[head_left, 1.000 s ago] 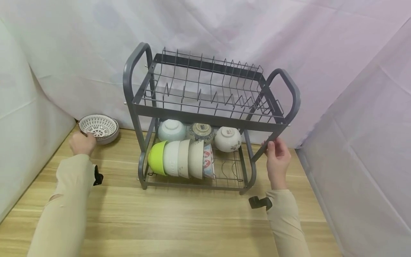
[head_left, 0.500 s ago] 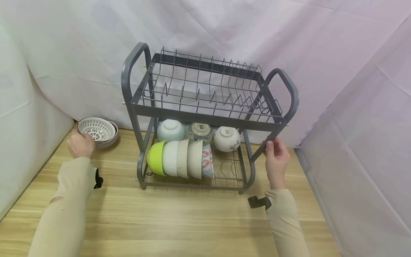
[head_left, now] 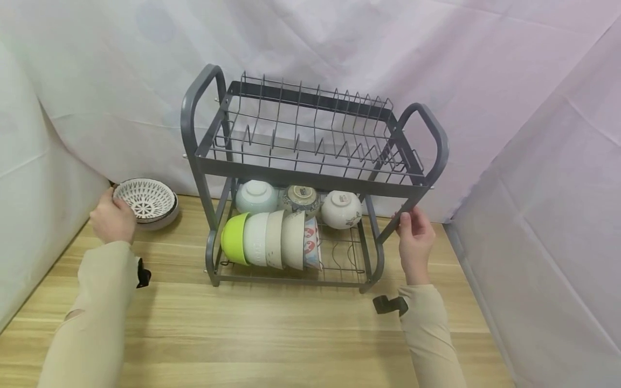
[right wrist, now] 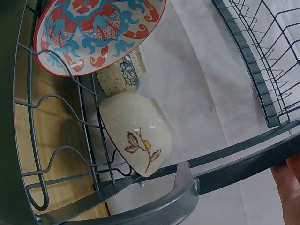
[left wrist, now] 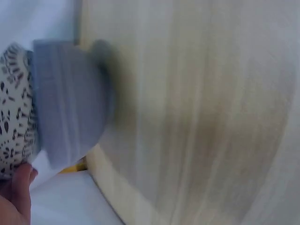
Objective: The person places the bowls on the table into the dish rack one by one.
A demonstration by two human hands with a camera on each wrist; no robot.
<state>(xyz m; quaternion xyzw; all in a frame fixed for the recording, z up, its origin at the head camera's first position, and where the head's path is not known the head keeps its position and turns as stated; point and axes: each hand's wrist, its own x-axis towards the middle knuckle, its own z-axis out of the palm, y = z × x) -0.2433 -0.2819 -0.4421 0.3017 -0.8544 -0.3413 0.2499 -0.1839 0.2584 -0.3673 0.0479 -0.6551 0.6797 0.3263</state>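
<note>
On the left of the head view, my left hand (head_left: pixel 114 218) pinches the rim of a black-and-white patterned bowl (head_left: pixel 145 198). That bowl sits over a plain grey bowl (left wrist: pixel 70 103), seen from the side in the left wrist view, where my thumb (left wrist: pixel 21 190) is at the patterned rim. My right hand (head_left: pixel 416 237) holds the right post of a dark grey two-tier dish rack (head_left: pixel 310 178). Its fingers (right wrist: pixel 287 185) touch the bar in the right wrist view; part of the grip is hidden.
On the lower tier a lime bowl (head_left: pixel 235 240), a white bowl (head_left: pixel 255 240) and several others stand on edge in a row. Behind them, upside-down bowls include a light blue one (head_left: pixel 256 198) and a white flowered one (right wrist: pixel 138 133). White cloth (head_left: pixel 548 215) hangs around the wooden table (head_left: pixel 291 334).
My left hand has shifted left around the patterned bowl's rim, from its front to its left side. The bowl has moved and tilted slightly over the grey one. My right hand stays on the post.
</note>
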